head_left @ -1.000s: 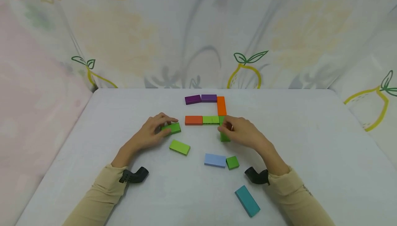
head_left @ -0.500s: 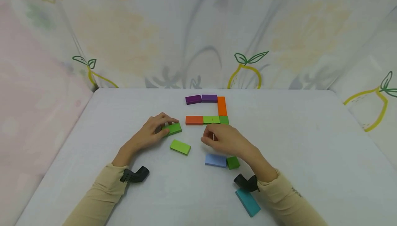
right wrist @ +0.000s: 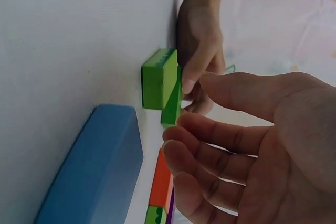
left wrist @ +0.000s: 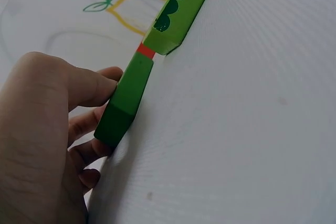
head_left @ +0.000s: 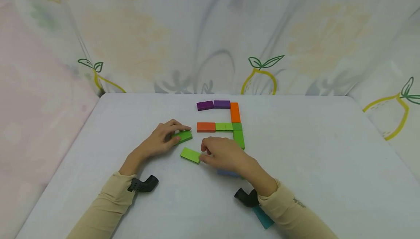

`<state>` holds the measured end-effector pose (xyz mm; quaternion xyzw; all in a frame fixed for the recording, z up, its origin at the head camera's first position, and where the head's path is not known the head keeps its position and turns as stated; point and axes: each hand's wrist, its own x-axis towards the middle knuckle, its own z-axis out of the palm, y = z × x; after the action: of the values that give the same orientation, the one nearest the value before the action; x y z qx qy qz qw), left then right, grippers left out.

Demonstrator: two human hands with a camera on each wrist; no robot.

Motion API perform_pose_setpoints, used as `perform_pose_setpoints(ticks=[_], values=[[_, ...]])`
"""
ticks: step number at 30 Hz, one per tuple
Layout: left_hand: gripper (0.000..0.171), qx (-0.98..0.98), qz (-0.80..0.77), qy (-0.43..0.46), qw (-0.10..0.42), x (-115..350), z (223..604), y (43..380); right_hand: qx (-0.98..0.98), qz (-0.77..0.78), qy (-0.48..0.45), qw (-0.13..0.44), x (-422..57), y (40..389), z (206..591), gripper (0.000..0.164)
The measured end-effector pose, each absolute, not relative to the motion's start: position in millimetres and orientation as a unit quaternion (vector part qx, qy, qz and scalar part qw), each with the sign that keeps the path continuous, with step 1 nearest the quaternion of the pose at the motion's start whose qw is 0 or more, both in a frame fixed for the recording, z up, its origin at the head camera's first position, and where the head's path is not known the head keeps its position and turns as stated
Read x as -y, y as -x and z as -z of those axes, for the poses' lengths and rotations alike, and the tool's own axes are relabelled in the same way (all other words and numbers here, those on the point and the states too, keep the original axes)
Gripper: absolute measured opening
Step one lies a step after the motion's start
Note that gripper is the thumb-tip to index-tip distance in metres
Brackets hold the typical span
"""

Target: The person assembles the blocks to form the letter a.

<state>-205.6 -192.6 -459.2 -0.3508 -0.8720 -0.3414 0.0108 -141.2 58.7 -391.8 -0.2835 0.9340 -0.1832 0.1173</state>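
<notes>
My left hand [head_left: 160,139] holds a green block [head_left: 184,136] lying on the table, thumb on one side and fingers on the other. In the left wrist view this block [left wrist: 126,95] shows between thumb and fingers. My right hand [head_left: 226,153] hovers with loosely curved fingers just right of a light green block [head_left: 189,155]. Nothing lies between its thumb and fingers in the right wrist view, where the light green block [right wrist: 157,80] appears beyond the fingertips. Part of a light blue block [head_left: 228,173] is hidden under the right hand.
Behind the hands, a red-orange block [head_left: 206,127], a light green one [head_left: 224,126] and green pieces [head_left: 238,138] join an orange block [head_left: 235,112]. A violet block [head_left: 222,104] and a dark purple block [head_left: 205,105] continue at the top. The right forearm partly covers a teal block [head_left: 263,218].
My right hand has moved left and nearer from the green piece at the row's right end to beside the light green block. The left hand keeps its hold on the green block.
</notes>
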Motion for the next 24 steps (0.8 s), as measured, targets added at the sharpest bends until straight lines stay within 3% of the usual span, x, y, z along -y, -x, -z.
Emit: perform_pose_setpoints(ticks=[13, 24], values=[[0.029, 0.868, 0.354, 0.347, 0.002, 193.2, 460.5, 206.3, -0.95, 0.108, 0.27, 0.116, -34.4, 140.0, 393.1, 0.034], [0.031, 0.876, 0.349, 0.334, 0.0, 192.5, 459.9, 205.9, -0.953, 0.075, 0.271, 0.114, -28.3, 141.2, 400.9, 0.027]])
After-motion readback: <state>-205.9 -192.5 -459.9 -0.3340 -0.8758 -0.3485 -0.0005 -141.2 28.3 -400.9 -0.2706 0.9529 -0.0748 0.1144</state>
